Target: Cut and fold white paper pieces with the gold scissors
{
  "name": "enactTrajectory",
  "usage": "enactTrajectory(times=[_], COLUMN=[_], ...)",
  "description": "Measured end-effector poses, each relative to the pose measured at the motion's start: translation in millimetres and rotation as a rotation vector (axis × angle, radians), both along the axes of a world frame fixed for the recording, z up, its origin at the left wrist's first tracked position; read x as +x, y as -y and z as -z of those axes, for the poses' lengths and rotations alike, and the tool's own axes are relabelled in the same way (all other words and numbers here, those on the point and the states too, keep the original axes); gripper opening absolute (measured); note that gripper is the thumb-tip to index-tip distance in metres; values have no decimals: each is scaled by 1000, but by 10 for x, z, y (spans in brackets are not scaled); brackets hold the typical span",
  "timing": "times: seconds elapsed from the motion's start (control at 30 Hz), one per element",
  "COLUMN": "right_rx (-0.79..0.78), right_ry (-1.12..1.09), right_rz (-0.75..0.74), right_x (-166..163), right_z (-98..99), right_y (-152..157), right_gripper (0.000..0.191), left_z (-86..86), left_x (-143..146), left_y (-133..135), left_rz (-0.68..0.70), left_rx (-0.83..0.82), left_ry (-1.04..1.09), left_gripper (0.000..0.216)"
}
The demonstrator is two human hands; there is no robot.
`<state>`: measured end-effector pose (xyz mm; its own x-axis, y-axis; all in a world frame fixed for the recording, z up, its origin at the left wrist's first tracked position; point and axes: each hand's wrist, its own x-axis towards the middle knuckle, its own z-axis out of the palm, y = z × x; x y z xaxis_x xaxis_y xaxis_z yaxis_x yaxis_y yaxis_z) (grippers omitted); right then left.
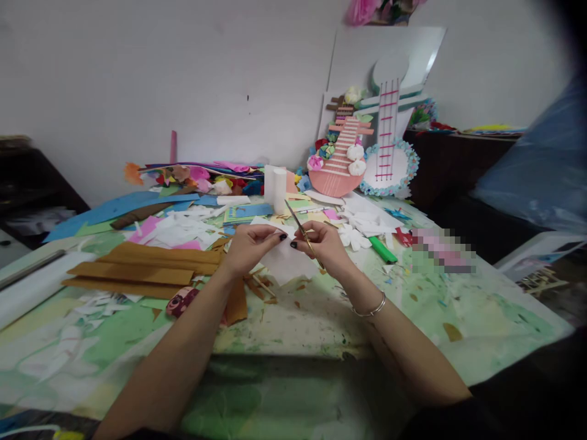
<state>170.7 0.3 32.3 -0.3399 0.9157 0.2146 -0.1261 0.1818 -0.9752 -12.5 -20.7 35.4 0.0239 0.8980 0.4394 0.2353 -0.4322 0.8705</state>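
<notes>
My left hand [250, 245] pinches the top edge of a white sheet of paper [287, 264] held above the green, paint-stained table [293, 318]. My right hand [323, 243] grips the same paper and also holds a pair of scissors [300, 229], whose blades point up and away to the left. Both hands meet at the middle of the table, fingers closed, nails dark. A silver bangle sits on my right wrist.
Folded brown paper [147, 264] lies left of my hands. Coloured paper scraps and white cut-outs [183, 229] cover the back of the table. A white roll [279, 189], a pink paper guitar [342, 162] and a green marker [383, 249] stand behind.
</notes>
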Motion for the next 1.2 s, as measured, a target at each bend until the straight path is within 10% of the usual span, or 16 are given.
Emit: enactTrajectory(times=[0.37,1.2], right_rx=[36,4], right_ry=[51,102], right_rz=[-22,5], right_x=[49,246], right_z=[-27,-103], right_y=[-20,-129], right_gripper=[33,32], left_z=[-19,28], left_x=[-75,-226], left_y=[-52,-143], left_rz=[-158,17], left_rx=[25,-268], left_ry=[73,104], left_gripper=[20,34])
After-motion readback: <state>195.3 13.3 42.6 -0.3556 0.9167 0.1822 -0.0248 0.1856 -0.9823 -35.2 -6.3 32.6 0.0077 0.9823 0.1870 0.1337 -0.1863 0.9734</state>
